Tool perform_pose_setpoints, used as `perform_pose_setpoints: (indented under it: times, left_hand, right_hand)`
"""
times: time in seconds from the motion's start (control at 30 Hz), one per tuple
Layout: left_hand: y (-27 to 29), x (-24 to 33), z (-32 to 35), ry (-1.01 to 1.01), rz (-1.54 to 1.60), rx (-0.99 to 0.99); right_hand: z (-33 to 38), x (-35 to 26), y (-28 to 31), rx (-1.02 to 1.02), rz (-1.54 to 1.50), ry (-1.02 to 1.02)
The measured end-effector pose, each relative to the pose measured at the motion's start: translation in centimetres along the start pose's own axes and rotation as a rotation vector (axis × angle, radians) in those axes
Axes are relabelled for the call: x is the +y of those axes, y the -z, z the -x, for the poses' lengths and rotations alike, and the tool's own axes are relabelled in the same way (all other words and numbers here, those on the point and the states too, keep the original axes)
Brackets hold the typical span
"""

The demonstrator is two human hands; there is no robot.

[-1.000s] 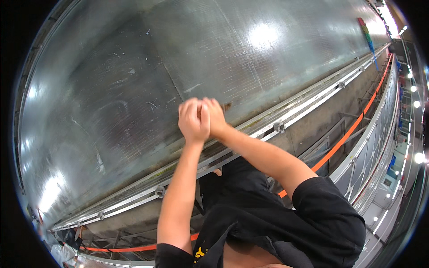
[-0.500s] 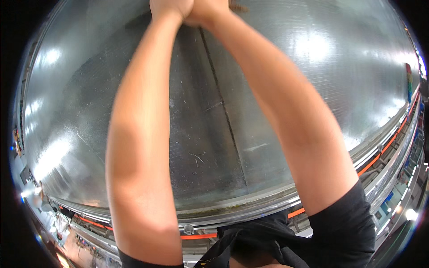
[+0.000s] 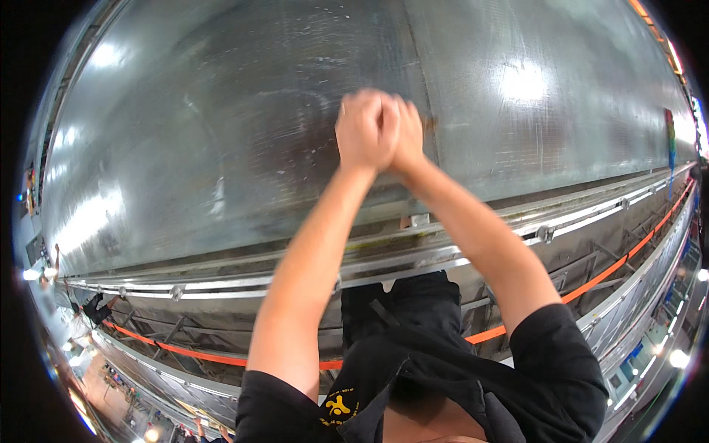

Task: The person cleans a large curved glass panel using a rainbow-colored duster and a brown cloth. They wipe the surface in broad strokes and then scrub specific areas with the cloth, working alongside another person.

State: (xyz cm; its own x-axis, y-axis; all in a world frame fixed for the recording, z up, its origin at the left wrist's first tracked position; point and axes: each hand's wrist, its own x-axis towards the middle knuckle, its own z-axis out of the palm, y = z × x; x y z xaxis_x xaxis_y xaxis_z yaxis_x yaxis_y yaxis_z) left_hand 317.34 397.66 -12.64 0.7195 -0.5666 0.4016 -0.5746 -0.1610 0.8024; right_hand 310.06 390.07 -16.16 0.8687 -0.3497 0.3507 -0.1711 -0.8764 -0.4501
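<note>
Over a wide grey metal surface [image 3: 244, 140], my hands are pressed together in front of me. My left hand [image 3: 363, 134] is closed, its fingers curled, and it covers part of the other hand. Close against it, my right hand [image 3: 410, 134] is closed too. Anything inside the fingers is hidden. Just right of the right hand a small brownish patch [image 3: 430, 124] shows by a dark seam [image 3: 422, 66] in the metal. Whether that patch belongs to a held thing, I cannot tell. Scratches and bright light reflections mark the surface.
Along the surface's near edge runs a metal rail [image 3: 221, 284] with small fittings. Below it an orange strip [image 3: 199, 357] crosses in front of my body. A multicoloured strip [image 3: 670, 136] hangs at the far right. People's hands [image 3: 199, 427] show at the lower left.
My joined hands have come back from the far top of the view toward my body, and my arms are more bent. The near rail and my torso now show more fully.
</note>
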Motion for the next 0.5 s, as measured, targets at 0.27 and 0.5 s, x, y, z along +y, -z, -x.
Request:
perform_pose_setpoints:
  times: [0.27, 0.5]
  left_hand:
    - [3.3, 1.4, 7.0, 0.077, 0.027, 0.057]
    - [0.2, -14.3, -19.4, 0.104, 0.082, 0.054]
  right_hand:
    - [5.8, -3.4, -0.1, -0.103, -0.117, 0.15]
    - [-22.0, 4.7, -9.1, 0.107, -0.035, 0.144]
